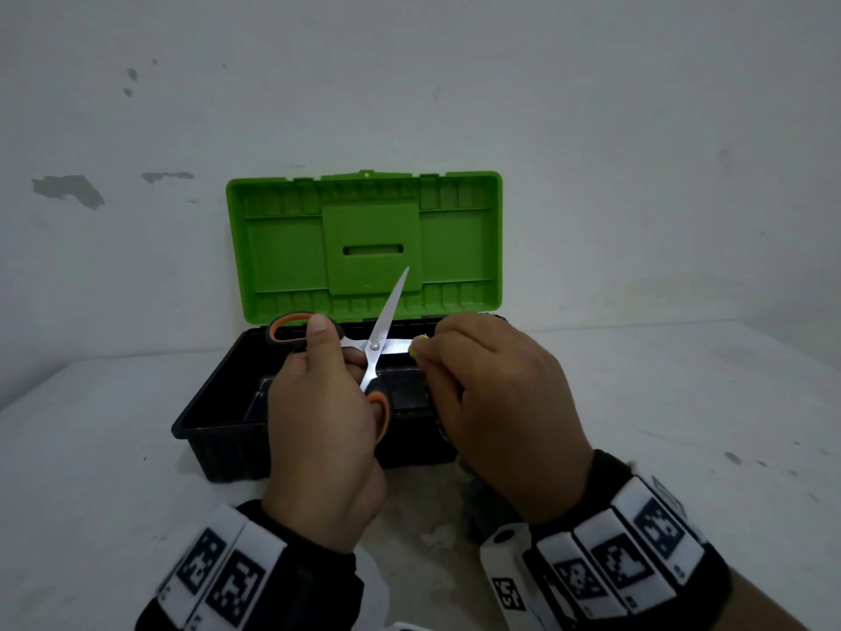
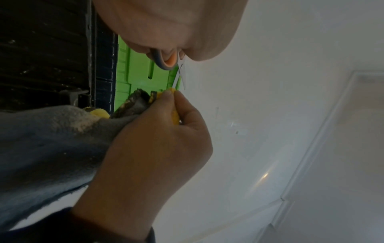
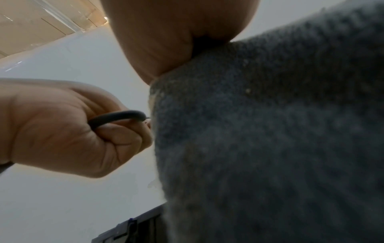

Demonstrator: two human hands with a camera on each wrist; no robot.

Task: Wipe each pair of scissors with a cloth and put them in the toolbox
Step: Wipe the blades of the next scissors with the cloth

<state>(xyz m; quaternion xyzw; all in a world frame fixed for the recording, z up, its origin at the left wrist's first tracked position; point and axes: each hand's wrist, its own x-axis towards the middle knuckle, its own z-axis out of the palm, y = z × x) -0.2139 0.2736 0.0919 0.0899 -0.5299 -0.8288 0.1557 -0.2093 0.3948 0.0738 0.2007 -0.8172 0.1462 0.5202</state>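
A pair of scissors (image 1: pixel 381 332) with orange and black handles hangs over the open toolbox (image 1: pixel 207 405), its blades spread wide. My left hand (image 1: pixel 334 357) grips the handles, thumb through the upper loop (image 1: pixel 291 332). My right hand (image 1: pixel 423 352) pinches a grey and yellow cloth (image 2: pixel 41 139) around the blade that points right. In the left wrist view the right hand's fingertips (image 2: pixel 168 94) squeeze the yellow edge against that blade (image 2: pixel 176 80). In the right wrist view the grey cloth (image 3: pixel 270 131) fills the right side and the left hand (image 3: pixel 62 128) holds a handle loop (image 3: pixel 116 116).
The toolbox has a black base and a green lid (image 1: pixel 282 257) standing open against the white wall. It sits on a white table (image 1: pixel 91 471) with scuffed, stained patches. I cannot see what lies inside the base.
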